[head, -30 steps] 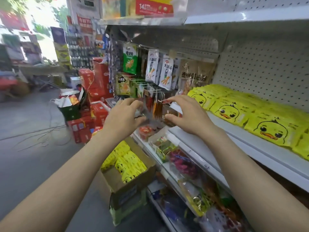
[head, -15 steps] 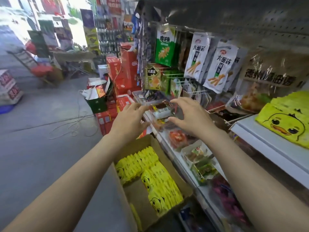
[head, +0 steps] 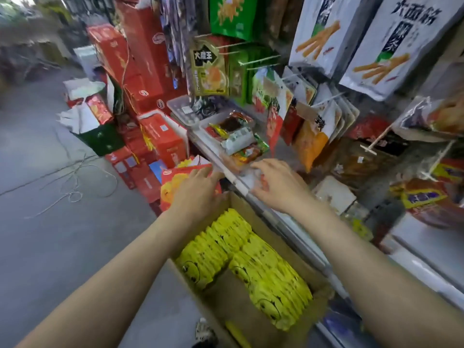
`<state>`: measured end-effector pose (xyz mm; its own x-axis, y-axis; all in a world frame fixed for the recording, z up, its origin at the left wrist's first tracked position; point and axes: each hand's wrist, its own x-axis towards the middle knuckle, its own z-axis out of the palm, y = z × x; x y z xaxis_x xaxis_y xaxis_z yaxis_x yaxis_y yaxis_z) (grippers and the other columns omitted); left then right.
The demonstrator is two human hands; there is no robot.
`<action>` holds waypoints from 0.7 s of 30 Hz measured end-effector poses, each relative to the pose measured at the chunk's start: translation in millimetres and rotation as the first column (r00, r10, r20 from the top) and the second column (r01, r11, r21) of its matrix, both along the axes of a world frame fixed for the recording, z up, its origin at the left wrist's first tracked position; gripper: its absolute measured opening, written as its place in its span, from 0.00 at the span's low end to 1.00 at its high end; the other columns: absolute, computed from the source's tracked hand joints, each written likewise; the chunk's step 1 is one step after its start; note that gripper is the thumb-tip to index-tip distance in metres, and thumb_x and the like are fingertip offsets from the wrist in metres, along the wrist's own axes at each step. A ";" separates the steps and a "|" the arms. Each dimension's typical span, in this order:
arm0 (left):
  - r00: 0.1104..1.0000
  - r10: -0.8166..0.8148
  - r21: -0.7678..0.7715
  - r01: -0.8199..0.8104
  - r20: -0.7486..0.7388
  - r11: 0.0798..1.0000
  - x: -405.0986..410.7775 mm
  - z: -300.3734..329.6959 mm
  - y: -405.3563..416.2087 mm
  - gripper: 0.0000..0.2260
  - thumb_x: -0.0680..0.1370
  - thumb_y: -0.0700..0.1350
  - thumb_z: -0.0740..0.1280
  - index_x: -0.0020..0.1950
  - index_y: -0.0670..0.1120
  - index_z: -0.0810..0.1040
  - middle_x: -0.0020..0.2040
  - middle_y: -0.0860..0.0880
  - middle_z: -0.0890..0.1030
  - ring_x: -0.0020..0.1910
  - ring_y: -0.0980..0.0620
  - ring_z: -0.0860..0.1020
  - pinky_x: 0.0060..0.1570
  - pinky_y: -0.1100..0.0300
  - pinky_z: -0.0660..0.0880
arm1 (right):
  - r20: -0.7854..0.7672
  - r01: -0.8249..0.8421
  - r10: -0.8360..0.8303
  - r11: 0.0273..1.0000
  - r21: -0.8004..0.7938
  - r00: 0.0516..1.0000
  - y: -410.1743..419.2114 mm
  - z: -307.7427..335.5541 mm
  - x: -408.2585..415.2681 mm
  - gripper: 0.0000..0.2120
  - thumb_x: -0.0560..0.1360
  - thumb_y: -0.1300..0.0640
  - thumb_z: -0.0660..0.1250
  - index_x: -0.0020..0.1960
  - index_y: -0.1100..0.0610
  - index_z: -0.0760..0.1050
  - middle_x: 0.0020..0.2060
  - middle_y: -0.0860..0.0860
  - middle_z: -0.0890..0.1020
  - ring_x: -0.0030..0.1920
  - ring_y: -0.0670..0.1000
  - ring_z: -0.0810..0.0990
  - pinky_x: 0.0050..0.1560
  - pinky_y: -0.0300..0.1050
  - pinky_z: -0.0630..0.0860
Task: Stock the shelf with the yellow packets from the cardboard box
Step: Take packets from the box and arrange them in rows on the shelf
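Note:
An open cardboard box stands on the floor against the shelving, holding two rows of yellow packets printed with a duck face. My left hand hovers over the box's far end with relaxed fingers and holds nothing. My right hand is spread above the edge of a low shelf, just over the box, also with nothing in it. Both forearms reach forward over the box. The shelf with stocked yellow packets is out of view.
Snack bags hang on pegs above the low shelf, and clear trays of snacks sit on it. Red cartons are stacked on the floor beyond the box. Grey floor with a loose cord lies to the left.
My view has dropped from the upper shelf to the box on the floor. Both hands have come down from the hanging packets to just above the box and the low shelf edge.

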<state>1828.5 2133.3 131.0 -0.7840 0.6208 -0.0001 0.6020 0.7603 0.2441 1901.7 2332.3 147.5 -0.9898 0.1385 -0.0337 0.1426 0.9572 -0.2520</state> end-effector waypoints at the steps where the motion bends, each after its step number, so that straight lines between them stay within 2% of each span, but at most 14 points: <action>1: 0.999 -0.013 -0.007 0.013 0.038 1.000 -13.8 -12.9 -3.2 0.34 0.70 0.67 0.53 0.69 0.49 0.72 0.67 0.43 0.73 0.65 0.39 0.70 0.61 0.46 0.71 | 0.035 0.020 -0.019 1.000 -0.016 0.999 -4.5 -16.5 -11.2 0.28 0.74 0.43 0.69 0.70 0.49 0.68 0.67 0.51 0.72 0.67 0.57 0.69 0.63 0.52 0.71; 2: 0.996 -0.029 -0.015 0.030 0.079 0.999 -26.8 -28.2 -6.9 0.38 0.68 0.68 0.48 0.68 0.48 0.73 0.65 0.42 0.74 0.64 0.39 0.70 0.61 0.45 0.71 | 0.075 0.045 -0.042 0.998 -0.035 0.996 -8.8 -34.6 -20.8 0.28 0.73 0.42 0.69 0.70 0.50 0.69 0.66 0.52 0.73 0.66 0.57 0.70 0.62 0.52 0.71; 3: 0.991 -0.043 -0.033 0.048 0.128 0.998 -39.4 -46.8 -10.3 0.37 0.68 0.68 0.49 0.67 0.47 0.74 0.64 0.41 0.75 0.63 0.38 0.71 0.60 0.46 0.71 | 0.120 0.068 -0.062 0.996 -0.053 0.991 -13.3 -54.3 -28.1 0.29 0.71 0.41 0.69 0.69 0.50 0.69 0.65 0.53 0.74 0.66 0.58 0.71 0.62 0.53 0.72; 4: 0.981 -0.050 -0.064 0.063 0.189 0.996 -49.9 -65.5 -13.3 0.32 0.71 0.65 0.55 0.67 0.46 0.74 0.63 0.41 0.75 0.62 0.38 0.72 0.59 0.46 0.72 | 0.171 0.088 -0.075 0.993 -0.074 0.983 -17.7 -74.7 -33.0 0.30 0.70 0.40 0.68 0.68 0.49 0.70 0.64 0.54 0.75 0.66 0.59 0.72 0.62 0.54 0.72; 6: 0.945 -0.083 -0.125 0.128 0.315 0.984 -66.3 -109.5 -19.0 0.24 0.74 0.55 0.68 0.67 0.45 0.73 0.62 0.40 0.76 0.61 0.38 0.74 0.57 0.46 0.72 | 0.278 0.136 -0.100 0.984 -0.114 0.955 -27.0 -118.4 -36.0 0.30 0.70 0.40 0.68 0.69 0.49 0.70 0.64 0.53 0.75 0.66 0.59 0.72 0.63 0.54 0.72; 7: 0.920 -0.093 -0.153 0.162 0.380 0.975 -70.3 -132.9 -22.5 0.23 0.74 0.52 0.70 0.66 0.44 0.73 0.61 0.39 0.76 0.61 0.38 0.75 0.57 0.47 0.72 | 0.332 0.162 -0.109 0.978 -0.134 0.937 -32.1 -140.6 -34.9 0.29 0.71 0.42 0.69 0.70 0.49 0.70 0.65 0.53 0.75 0.66 0.58 0.72 0.63 0.54 0.72; 11: 0.777 -0.096 -0.227 0.296 0.622 0.928 -67.7 -214.9 -41.2 0.23 0.76 0.50 0.71 0.68 0.46 0.73 0.63 0.40 0.77 0.63 0.41 0.74 0.60 0.52 0.69 | 0.541 0.273 -0.118 0.938 -0.215 0.833 -55.1 -223.3 -23.1 0.28 0.73 0.43 0.70 0.69 0.49 0.70 0.65 0.55 0.75 0.66 0.58 0.74 0.61 0.52 0.74; 15: 0.682 -0.059 -0.250 0.345 0.729 0.904 -66.2 -272.2 -53.7 0.20 0.78 0.46 0.67 0.70 0.45 0.72 0.68 0.41 0.75 0.66 0.43 0.73 0.64 0.54 0.67 | 0.695 0.380 -0.064 0.871 -0.311 0.716 -73.5 -291.7 -15.8 0.25 0.74 0.46 0.71 0.69 0.49 0.71 0.62 0.55 0.78 0.61 0.57 0.77 0.55 0.48 0.75; 18: 0.616 -0.102 -0.194 0.396 0.781 0.898 -71.6 -297.4 -60.2 0.21 0.78 0.44 0.68 0.70 0.41 0.72 0.72 0.40 0.70 0.70 0.42 0.69 0.69 0.54 0.63 | 0.730 0.478 -0.030 0.774 -0.415 0.683 -88.9 -331.7 -19.2 0.23 0.74 0.48 0.72 0.67 0.52 0.74 0.58 0.54 0.80 0.57 0.55 0.78 0.49 0.44 0.73; 21: 0.592 -0.111 -0.168 0.396 0.799 0.903 -75.9 -318.7 -65.4 0.23 0.75 0.45 0.71 0.68 0.40 0.74 0.69 0.39 0.73 0.68 0.40 0.70 0.66 0.54 0.65 | 0.754 0.564 -0.030 0.684 -0.463 0.656 -105.8 -363.1 -25.3 0.20 0.75 0.51 0.72 0.65 0.54 0.76 0.56 0.53 0.81 0.57 0.52 0.79 0.46 0.38 0.67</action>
